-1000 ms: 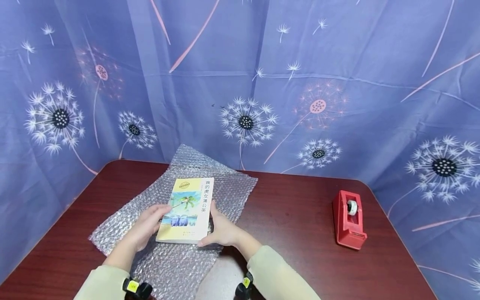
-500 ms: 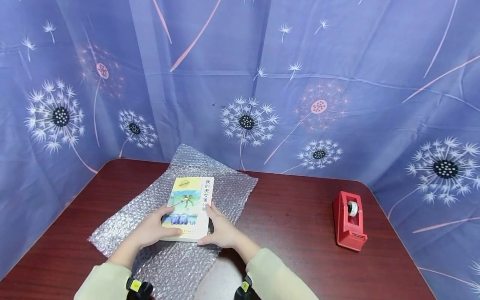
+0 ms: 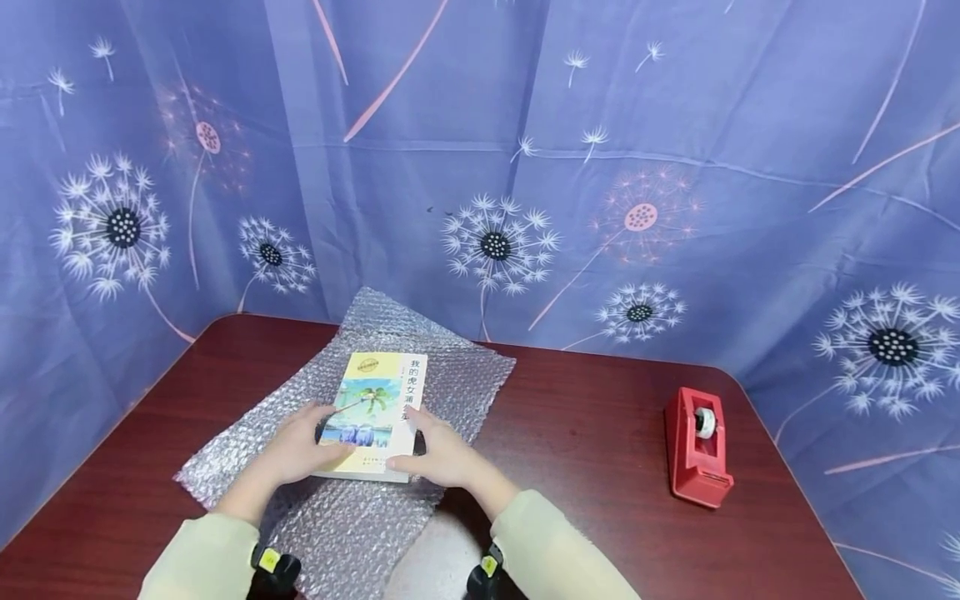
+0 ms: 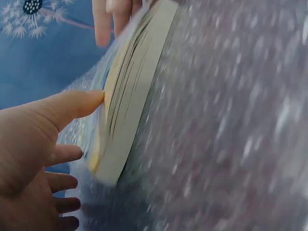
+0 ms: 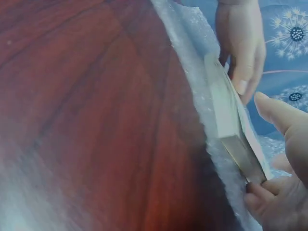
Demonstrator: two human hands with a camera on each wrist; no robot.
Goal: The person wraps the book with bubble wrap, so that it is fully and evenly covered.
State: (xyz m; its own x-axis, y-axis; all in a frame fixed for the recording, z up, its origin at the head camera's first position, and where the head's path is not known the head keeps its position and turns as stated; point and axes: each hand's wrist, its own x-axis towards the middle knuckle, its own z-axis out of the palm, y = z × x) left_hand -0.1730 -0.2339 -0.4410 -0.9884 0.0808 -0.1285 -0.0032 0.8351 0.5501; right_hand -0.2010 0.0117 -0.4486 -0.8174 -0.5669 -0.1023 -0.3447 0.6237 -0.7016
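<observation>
paperback book (image 3: pixel 369 408) between both hands, on silvery, bumpy bubble wrap (image 3: pixel 330 533). left hand (image 3: pixel 300 446): fingers loosely spread, thumb touching cover. right hand (image 3: pixel 442 454): thumb and fingers apart, fingers at book's near right corner. red boxy tape dispenser (image 3: pixel 678 450), white roll (image 3: pixel 704 422) inside, well right of right hand. left wrist view adds thick page edges (image 4: pixel 132 96); right wrist view shows right thumb off cover.

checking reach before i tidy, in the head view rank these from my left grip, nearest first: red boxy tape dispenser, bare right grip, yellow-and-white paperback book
From the left grip, head view:
1. yellow-and-white paperback book: immediately to its right
2. bare right grip: at the book's opposite side
3. red boxy tape dispenser: far off to the right
</observation>
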